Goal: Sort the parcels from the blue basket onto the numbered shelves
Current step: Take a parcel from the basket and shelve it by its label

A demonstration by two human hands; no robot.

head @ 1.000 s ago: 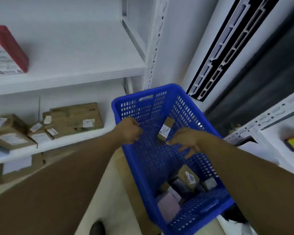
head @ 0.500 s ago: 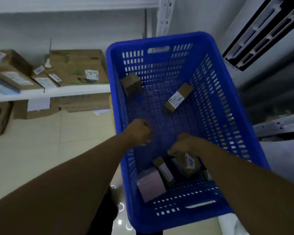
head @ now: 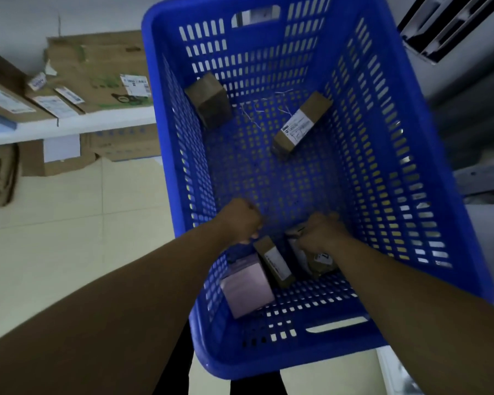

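Observation:
The blue basket (head: 428, 155) fills the middle of the view. At its far end lie a plain brown box (head: 208, 101) and a long labelled brown box (head: 300, 124). At the near end sit a pink parcel (head: 247, 283), a narrow labelled brown parcel (head: 274, 259) and a dark parcel (head: 298, 252). My right hand (head: 322, 233) reaches down among them, fingers curled round the top of the dark parcel. My left hand (head: 241, 220) is a fist inside the basket by its left wall, with nothing visible in it.
A white shelf (head: 77, 125) at the left carries several labelled cardboard boxes (head: 97, 69). More cardboard (head: 54, 158) stands on the tiled floor (head: 69, 252) beneath it. A dark slatted panel (head: 451, 21) and metal shelving (head: 482, 172) are at the right.
The view tipped down and closer into the basket. Both hands moved from the basket's far part to its near end, and my right hand closed on a parcel there.

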